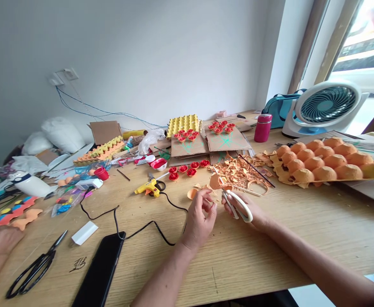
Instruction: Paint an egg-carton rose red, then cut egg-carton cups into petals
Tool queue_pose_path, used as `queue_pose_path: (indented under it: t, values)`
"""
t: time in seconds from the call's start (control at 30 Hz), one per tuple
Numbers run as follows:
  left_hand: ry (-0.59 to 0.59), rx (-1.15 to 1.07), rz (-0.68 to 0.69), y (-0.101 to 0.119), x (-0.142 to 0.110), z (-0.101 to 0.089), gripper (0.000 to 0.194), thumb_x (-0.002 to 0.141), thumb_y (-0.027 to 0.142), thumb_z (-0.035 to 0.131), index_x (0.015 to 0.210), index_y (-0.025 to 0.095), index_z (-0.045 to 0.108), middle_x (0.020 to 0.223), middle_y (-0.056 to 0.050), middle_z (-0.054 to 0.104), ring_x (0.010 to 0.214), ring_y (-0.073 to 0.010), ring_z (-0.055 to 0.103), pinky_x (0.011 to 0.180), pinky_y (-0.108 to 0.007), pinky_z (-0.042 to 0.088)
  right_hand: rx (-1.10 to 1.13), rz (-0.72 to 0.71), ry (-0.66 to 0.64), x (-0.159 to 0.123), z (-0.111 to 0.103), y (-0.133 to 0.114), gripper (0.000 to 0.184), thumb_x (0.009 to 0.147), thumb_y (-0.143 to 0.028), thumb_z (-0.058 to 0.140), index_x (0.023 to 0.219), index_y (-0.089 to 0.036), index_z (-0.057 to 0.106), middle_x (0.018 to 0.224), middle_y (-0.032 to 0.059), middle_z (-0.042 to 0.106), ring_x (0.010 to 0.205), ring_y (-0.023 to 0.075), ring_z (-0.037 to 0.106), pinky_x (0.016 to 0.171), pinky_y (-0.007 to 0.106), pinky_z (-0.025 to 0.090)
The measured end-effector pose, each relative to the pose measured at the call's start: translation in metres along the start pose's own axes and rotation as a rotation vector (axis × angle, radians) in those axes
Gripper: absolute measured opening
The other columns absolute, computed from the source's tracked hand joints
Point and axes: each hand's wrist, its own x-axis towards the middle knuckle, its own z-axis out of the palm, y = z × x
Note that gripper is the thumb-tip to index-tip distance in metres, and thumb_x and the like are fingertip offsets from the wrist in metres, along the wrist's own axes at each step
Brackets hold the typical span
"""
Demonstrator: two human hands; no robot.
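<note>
My right hand (pixel 249 211) grips a pair of scissors (pixel 242 205) by their white handles, blades pointing away from me. A cupped piece of orange egg carton (pixel 217 181) is at the blade end; whether the blades touch it is unclear. Just left of the scissors, my left hand (pixel 202 215) is curled with thumb and fingertips close together; anything between them is too small to make out. Beyond it lies another orange carton cup (pixel 192 194). A heap of orange carton scraps (pixel 238 172) spreads behind my right hand.
An orange egg tray (pixel 323 162) sits at right, near a fan (pixel 327 104) and pink flask (pixel 263 128). Red paper roses (pixel 191 172) lie mid-table. A yellow glue gun (pixel 149 187) trails a black cord. Black scissors (pixel 38 268), a phone (pixel 100 268) and another person's hand (pixel 3 241) are at left.
</note>
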Motion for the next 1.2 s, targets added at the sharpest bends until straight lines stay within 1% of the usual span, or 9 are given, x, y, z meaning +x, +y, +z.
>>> queue_pose_path:
  t: [0.13,0.2,0.33,0.47,0.53,0.67,0.8,0.97,1.2]
  values:
    - [0.072,-0.174,-0.155,-0.005,0.004,-0.002,0.043,0.091,0.027,0.06,0.13,0.024,0.042,0.108,-0.005,0.057,0.076,-0.011,0.061,0.072,-0.025,0.053,-0.069,-0.013,-0.016,0.002,0.001,0.004,0.053,0.087,-0.072,0.048,0.078,-0.02,0.052,0.062,-0.0027,0.05,0.054,0.0118,0.044,0.051,0.025,0.035]
    - [0.064,-0.278,-0.188,-0.005,0.006,-0.002,0.048,0.09,0.034,0.062,0.132,0.026,0.041,0.116,-0.006,0.057,0.084,-0.0128,0.064,0.074,-0.026,0.053,-0.118,-0.025,-0.023,0.003,0.002,0.007,0.05,0.086,-0.068,0.054,0.073,-0.02,0.05,0.062,-0.0032,0.049,0.056,0.0116,0.042,0.051,0.025,0.033]
    - [0.019,-0.386,-0.212,-0.002,0.007,-0.001,0.042,0.09,0.044,0.062,0.123,0.022,0.048,0.117,-0.009,0.062,0.097,-0.018,0.065,0.081,-0.029,0.054,-0.219,-0.058,-0.013,0.003,0.003,0.012,0.039,0.088,-0.056,0.059,0.076,-0.02,0.051,0.066,-0.0044,0.046,0.06,0.0116,0.04,0.054,0.024,0.032]
    - [0.012,-0.437,-0.245,0.001,0.009,-0.003,0.039,0.091,0.048,0.059,0.117,0.02,0.05,0.107,-0.008,0.066,0.084,-0.0154,0.066,0.072,-0.027,0.053,-0.302,-0.081,-0.004,0.002,0.003,0.013,0.034,0.091,-0.052,0.057,0.079,-0.02,0.053,0.069,-0.0045,0.048,0.063,0.0121,0.042,0.059,0.025,0.035]
    - [0.011,-0.436,-0.244,0.002,0.009,-0.005,0.037,0.093,0.047,0.057,0.116,0.02,0.051,0.103,-0.007,0.066,0.079,-0.0141,0.066,0.069,-0.025,0.053,-0.335,-0.09,-0.001,0.001,0.002,0.012,0.033,0.091,-0.051,0.057,0.079,-0.02,0.053,0.07,-0.0043,0.049,0.063,0.0124,0.043,0.06,0.025,0.036]
    - [0.01,-0.326,-0.184,0.002,0.008,-0.006,0.032,0.092,0.038,0.059,0.118,0.02,0.052,0.109,-0.008,0.064,0.091,-0.0164,0.065,0.078,-0.027,0.055,-0.384,-0.115,0.012,-0.001,0.001,0.011,0.034,0.092,-0.051,0.053,0.079,-0.02,0.051,0.071,-0.0032,0.05,0.064,0.0131,0.044,0.06,0.026,0.036]
    - [0.018,-0.196,-0.125,0.002,0.007,-0.007,0.03,0.089,0.027,0.059,0.118,0.019,0.055,0.106,-0.007,0.065,0.091,-0.0167,0.065,0.08,-0.027,0.056,-0.414,-0.142,0.031,-0.002,0.002,0.009,0.032,0.093,-0.051,0.049,0.084,-0.021,0.052,0.073,-0.0014,0.055,0.067,0.015,0.047,0.062,0.027,0.038]
    - [-0.018,-0.239,-0.097,0.002,0.007,-0.007,0.035,0.087,0.025,0.057,0.122,0.019,0.056,0.111,-0.008,0.065,0.095,-0.0183,0.067,0.082,-0.027,0.058,-0.445,-0.16,0.047,-0.003,0.002,0.008,0.03,0.092,-0.052,0.049,0.089,-0.022,0.053,0.076,0.0004,0.058,0.071,0.0177,0.051,0.065,0.029,0.041]
    - [-0.025,-0.372,-0.196,-0.002,0.006,-0.006,0.037,0.089,0.031,0.057,0.124,0.02,0.056,0.113,-0.009,0.066,0.097,-0.0195,0.066,0.077,-0.026,0.058,-0.486,-0.147,0.034,-0.004,0.004,0.005,0.032,0.094,-0.051,0.045,0.082,-0.022,0.047,0.073,-0.0009,0.054,0.066,0.0153,0.046,0.062,0.028,0.037]
